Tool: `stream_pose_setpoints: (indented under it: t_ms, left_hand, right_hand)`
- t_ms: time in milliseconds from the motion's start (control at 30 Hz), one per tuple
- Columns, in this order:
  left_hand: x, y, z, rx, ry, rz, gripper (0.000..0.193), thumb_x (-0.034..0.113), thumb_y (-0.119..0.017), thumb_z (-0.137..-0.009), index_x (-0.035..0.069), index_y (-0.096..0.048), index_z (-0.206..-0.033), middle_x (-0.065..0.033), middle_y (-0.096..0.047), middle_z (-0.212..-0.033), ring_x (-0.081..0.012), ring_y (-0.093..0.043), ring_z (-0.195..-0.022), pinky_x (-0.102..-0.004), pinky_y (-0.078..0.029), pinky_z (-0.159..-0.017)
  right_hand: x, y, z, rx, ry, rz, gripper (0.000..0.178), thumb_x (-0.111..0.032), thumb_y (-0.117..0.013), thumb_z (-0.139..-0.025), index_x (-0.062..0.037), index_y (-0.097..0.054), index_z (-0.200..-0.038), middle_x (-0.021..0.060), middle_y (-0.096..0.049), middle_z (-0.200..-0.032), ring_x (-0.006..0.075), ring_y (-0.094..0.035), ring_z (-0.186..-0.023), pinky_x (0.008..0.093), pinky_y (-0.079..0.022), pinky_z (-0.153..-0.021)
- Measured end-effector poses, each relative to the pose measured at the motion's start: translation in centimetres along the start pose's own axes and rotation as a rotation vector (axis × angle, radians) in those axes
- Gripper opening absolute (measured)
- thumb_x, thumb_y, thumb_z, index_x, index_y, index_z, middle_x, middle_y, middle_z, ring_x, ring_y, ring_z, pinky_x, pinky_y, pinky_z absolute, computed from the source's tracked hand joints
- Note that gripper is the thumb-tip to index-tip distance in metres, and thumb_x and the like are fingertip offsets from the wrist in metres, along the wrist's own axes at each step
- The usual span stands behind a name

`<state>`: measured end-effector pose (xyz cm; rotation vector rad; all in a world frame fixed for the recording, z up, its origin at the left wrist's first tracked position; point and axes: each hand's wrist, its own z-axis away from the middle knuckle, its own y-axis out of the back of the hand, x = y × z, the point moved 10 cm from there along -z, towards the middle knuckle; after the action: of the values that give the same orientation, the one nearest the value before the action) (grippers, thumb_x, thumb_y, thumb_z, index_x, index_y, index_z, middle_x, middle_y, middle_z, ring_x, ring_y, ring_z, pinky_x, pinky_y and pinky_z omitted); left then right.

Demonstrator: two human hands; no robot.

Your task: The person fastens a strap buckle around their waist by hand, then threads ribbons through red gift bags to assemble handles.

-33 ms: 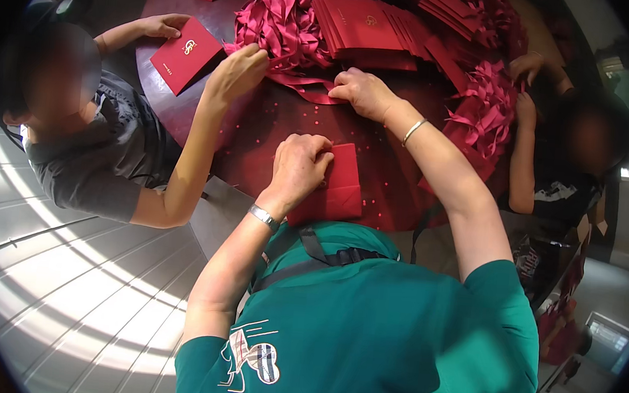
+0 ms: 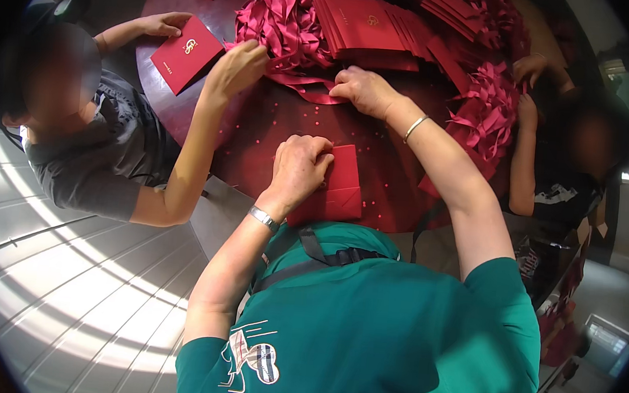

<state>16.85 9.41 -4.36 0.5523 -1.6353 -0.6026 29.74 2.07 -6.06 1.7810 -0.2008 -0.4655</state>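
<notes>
My left hand point(image 2: 298, 169) rests with curled fingers on a red envelope point(image 2: 343, 195), holding it down at the near edge of the dark round table point(image 2: 261, 129). Farther in, my right hand point(image 2: 363, 89) pinches a loose red ribbon point(image 2: 310, 89) that lies flat on the table. Just behind it is a heap of red ribbons point(image 2: 280, 16), with a fanned stack of red envelopes point(image 2: 365, 23) to its right. There is a watch on my left wrist and a thin bracelet on my right.
A person in grey at the left holds a red envelope point(image 2: 187, 53) with one hand and reaches the other hand point(image 2: 240, 65) into the ribbon heap. At the right another person's hands point(image 2: 529, 73) work by a second ribbon pile point(image 2: 484, 110). Pale floor lies below left.
</notes>
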Motion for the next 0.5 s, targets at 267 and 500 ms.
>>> stream_pose_setpoints:
  t_ms: [267,500]
  left_hand:
    - [1.5,0.4,-0.6,0.012,-0.092,-0.309,0.011,0.013,-0.07,-0.075,0.006,-0.063,-0.079,-0.0076,-0.063,-0.073,-0.0292,-0.059,-0.076,-0.0411,-0.043,-0.073]
    - [-5.0,-3.9,-1.5,-0.488,0.38,0.498,0.024,0.007,-0.064,-0.082,-0.004,-0.066,-0.103,-0.0116,-0.071,-0.09,-0.0163,-0.066,-0.086,-0.0301,-0.051,-0.078]
  right_hand:
    - [-1.2,3.2,4.2,0.102,-0.021,-0.151,0.009,-0.008,-0.067,-0.076,-0.009,-0.064,-0.084,0.0037,-0.063,-0.088,0.0271,-0.06,-0.087,0.0392,-0.049,-0.078]
    - [-3.6,8.3,12.2,0.444,-0.657,-0.391,0.015,-0.004,-0.061,-0.084,-0.0042,-0.067,-0.098,0.0097,-0.061,-0.087,0.0231,-0.06,-0.085,0.0331,-0.048,-0.081]
